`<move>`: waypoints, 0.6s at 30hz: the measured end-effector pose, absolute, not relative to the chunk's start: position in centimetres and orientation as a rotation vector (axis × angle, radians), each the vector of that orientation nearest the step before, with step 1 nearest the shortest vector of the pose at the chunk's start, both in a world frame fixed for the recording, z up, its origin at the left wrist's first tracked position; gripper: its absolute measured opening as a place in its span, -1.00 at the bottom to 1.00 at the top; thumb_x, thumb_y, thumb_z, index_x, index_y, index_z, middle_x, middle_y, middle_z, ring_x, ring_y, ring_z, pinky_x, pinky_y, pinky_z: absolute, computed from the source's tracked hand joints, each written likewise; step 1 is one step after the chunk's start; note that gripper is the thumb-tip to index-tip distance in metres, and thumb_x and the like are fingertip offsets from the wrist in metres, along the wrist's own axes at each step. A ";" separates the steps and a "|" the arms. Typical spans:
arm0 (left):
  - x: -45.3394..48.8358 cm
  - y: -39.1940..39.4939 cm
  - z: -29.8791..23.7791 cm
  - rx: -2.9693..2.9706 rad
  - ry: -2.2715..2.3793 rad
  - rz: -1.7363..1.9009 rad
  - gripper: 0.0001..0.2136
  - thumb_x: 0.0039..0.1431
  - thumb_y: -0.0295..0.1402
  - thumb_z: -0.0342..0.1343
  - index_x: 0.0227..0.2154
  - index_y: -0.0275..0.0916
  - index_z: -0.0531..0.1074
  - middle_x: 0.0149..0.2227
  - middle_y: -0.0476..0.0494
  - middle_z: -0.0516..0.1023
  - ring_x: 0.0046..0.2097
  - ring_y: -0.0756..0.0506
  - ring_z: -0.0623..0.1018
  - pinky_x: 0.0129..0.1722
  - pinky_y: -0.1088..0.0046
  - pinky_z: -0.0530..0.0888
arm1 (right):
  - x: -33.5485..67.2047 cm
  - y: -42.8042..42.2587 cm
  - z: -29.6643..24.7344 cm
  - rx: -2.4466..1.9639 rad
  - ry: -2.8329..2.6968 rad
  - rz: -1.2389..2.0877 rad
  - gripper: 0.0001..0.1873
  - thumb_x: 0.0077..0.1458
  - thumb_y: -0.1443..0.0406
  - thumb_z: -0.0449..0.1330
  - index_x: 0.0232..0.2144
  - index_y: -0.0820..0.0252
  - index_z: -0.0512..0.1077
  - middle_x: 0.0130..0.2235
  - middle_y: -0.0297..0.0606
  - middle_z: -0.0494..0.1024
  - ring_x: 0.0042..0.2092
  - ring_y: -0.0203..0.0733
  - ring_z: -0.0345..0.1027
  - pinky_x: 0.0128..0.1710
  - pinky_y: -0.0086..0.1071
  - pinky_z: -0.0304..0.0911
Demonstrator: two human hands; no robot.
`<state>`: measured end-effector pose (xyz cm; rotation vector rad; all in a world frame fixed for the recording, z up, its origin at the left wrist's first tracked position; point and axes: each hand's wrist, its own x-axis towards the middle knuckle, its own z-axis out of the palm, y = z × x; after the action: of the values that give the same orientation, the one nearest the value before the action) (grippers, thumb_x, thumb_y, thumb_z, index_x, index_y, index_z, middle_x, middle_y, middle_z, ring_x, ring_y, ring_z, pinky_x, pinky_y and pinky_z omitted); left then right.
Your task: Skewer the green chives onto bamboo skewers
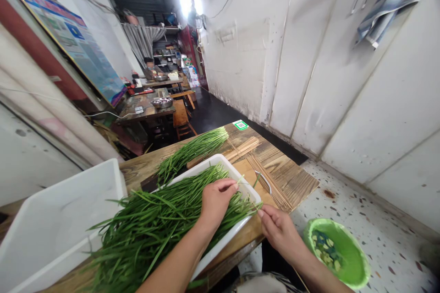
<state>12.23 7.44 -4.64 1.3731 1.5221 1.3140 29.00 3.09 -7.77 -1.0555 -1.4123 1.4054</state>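
Long green garlic chives fill a white plastic tray and spill over its left end. Above the tray's right end, my left hand is closed in a pinch on a chive stalk with a pale end. My right hand pinches at the tray's right corner, where pale stalk ends meet its fingertips. Exactly how many stalks each hand grips is hidden by the fingers. Behind the tray lies another bunch of chives, beside a knife with a wooden handle.
Thin wooden skewers lie on the wooden table, near a cutting board with a metal handle. An white bin stands at left. A green basin with scraps sits on the floor at right. Tables stand farther back.
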 end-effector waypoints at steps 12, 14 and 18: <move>12.7 6.9 -4.8 1.474 1.544 1.396 -0.86 -0.07 -0.37 0.12 -0.46 -0.24 0.55 -0.34 -0.11 0.58 -0.26 -0.08 0.53 -0.15 0.37 0.44 | 28.4 3.2 -8.3 -1.068 -1.321 1.419 -0.63 0.06 0.02 0.02 -0.53 0.20 0.28 -0.69 -0.51 0.04 -0.67 -0.43 -0.14 -0.71 -0.52 -0.21; 13.1 6.7 -4.6 1.490 1.519 1.375 -0.87 -0.08 -0.39 0.12 -0.46 -0.24 0.55 -0.35 -0.11 0.59 -0.27 -0.09 0.54 -0.17 0.37 0.45 | 28.2 3.7 -8.0 -1.054 -1.320 1.429 -0.65 0.08 0.05 0.02 -0.52 0.20 0.28 -0.70 -0.53 0.04 -0.68 -0.44 -0.15 -0.72 -0.53 -0.23; 13.6 6.5 -3.9 1.613 1.340 1.146 -0.87 -0.08 -0.42 0.11 -0.48 -0.21 0.57 -0.36 -0.10 0.60 -0.29 -0.08 0.54 -0.19 0.42 0.45 | 27.9 5.0 -6.9 -0.990 -1.309 1.480 -0.73 0.12 0.12 0.02 -0.34 0.23 0.30 -0.72 -0.58 0.02 -0.70 -0.47 -0.22 -0.74 -0.55 -0.29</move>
<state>13.61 6.51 -3.86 1.6127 1.3401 1.1456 27.89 4.97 -6.87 -0.9903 -1.3094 1.4796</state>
